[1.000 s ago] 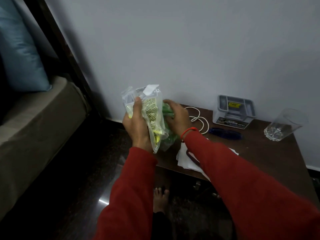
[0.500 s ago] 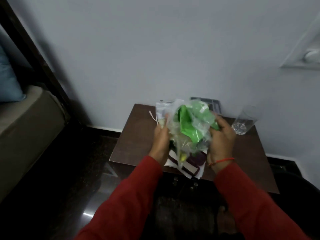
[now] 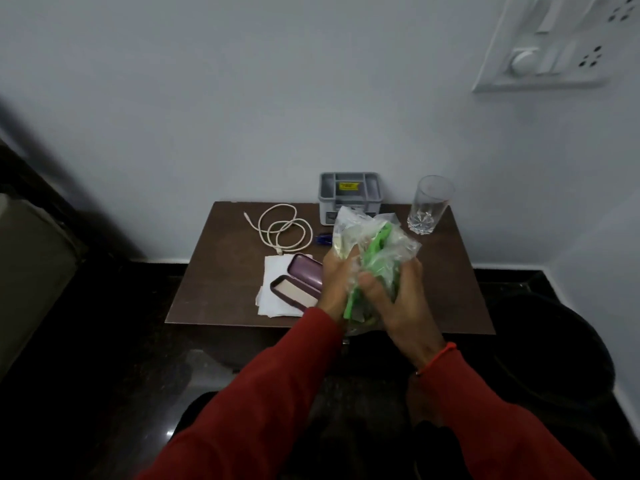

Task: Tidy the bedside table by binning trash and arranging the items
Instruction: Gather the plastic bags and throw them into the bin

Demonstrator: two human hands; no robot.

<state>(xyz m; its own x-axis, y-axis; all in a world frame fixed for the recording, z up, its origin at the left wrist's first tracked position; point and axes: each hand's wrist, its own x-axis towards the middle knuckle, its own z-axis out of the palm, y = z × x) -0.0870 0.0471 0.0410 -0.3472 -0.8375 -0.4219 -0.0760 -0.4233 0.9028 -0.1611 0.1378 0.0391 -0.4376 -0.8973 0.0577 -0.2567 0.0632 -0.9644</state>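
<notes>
Both hands squeeze a bundle of clear and green plastic wrappers [image 3: 375,247] above the front of the brown bedside table [image 3: 221,271]. My left hand [image 3: 337,284] grips its left side, my right hand [image 3: 398,299] its right side. On the table lie a coiled white cable [image 3: 282,230], an open purple case [image 3: 301,280] on white papers [image 3: 272,292], a small blue object [image 3: 323,239] partly hidden by the wrappers, a grey organizer box [image 3: 349,188] and an empty glass [image 3: 429,204].
A dark round bin [image 3: 561,351] stands on the floor to the right of the table. A bed edge [image 3: 31,258] is at the left. A switch panel [image 3: 554,43] is on the wall at upper right. The floor is dark and glossy.
The view has swung right and down, centring the table. Both hands have crushed the wrappers into a tighter bundle, now held toward the table's right front.
</notes>
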